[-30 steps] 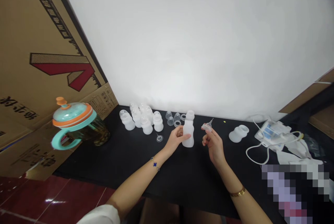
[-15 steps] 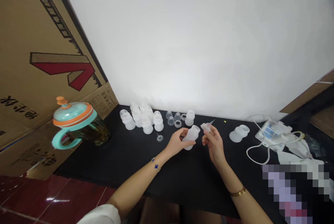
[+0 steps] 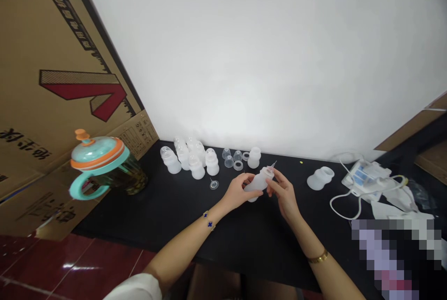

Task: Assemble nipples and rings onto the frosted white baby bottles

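Observation:
My left hand is wrapped round a frosted white baby bottle, which leans with its mouth up and to the right. My right hand pinches a translucent ring with a clear nipple, seated against the bottle's mouth. How far it is screwed on cannot be seen. Beyond the hands stands an uncapped bottle. Clear caps and loose rings lie to its left. Nearer my left hand, a clear nipple lies on the black table.
Several capped bottles stand grouped at the back left. A large jug with a teal lid sits by a cardboard box. On the right are another uncapped bottle, a white cable and packaging.
My right hand has brought the ring and nipple left onto the bottle's mouth; before, they were apart. The bottle has tilted further to the right in my left hand.

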A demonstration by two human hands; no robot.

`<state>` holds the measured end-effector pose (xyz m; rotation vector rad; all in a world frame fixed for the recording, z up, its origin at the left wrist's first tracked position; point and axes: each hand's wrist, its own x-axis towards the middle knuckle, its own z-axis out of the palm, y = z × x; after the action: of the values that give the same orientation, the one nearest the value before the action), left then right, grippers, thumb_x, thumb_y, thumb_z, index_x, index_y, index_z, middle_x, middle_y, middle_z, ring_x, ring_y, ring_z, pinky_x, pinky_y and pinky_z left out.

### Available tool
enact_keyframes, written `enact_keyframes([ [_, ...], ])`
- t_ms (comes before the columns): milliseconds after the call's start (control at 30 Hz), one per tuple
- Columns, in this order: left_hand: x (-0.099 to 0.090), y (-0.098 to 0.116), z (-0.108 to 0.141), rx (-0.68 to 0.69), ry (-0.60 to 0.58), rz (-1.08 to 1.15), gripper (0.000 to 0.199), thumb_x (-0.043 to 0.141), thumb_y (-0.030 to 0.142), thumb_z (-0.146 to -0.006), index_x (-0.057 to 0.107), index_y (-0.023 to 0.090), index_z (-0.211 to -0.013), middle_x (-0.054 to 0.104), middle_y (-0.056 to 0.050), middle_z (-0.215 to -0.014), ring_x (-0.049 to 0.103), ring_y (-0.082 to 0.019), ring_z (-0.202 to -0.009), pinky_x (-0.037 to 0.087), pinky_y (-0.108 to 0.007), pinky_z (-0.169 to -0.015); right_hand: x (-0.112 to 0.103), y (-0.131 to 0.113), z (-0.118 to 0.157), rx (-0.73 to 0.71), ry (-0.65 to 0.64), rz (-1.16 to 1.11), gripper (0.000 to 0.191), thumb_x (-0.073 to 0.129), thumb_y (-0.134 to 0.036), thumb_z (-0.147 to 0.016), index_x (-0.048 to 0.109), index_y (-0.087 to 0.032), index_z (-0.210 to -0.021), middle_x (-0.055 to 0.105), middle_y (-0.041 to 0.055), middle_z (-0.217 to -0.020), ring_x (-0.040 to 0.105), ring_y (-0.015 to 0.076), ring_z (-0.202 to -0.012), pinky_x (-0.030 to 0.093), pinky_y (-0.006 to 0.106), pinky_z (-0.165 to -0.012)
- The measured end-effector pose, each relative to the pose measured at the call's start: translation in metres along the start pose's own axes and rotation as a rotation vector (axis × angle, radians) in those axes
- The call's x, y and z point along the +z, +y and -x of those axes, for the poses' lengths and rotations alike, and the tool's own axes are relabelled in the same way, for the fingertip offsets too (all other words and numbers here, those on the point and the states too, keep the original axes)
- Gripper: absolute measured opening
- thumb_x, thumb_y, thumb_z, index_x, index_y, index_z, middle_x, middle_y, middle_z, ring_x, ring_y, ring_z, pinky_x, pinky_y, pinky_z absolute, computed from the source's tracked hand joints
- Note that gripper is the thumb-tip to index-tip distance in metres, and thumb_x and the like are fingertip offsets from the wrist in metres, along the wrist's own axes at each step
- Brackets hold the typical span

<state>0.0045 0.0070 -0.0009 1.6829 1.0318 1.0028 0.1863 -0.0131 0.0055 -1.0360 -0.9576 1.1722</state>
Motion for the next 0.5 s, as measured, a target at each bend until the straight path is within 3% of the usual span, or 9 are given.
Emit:
enact_keyframes([
  [500,-0.0002,0.0033,-0.0005,-0.054,-0.063,0.108,0.052,0.081,0.043,-0.071,0.068,0.018,-0.115,0.07,-0.007,-0.104,0.063,-0.023,-0.091,0.046,-0.03,-0.073,-0.0012,-0.0008,-0.0016,0.052,-0.034,-0.026,0.051,0.086,-0.037,-0.069,0.072,-0.023,-0.116,0.072,0.0049,-0.098,0.055,0.011,-0.054,0.042,0.025,-0.045],
])
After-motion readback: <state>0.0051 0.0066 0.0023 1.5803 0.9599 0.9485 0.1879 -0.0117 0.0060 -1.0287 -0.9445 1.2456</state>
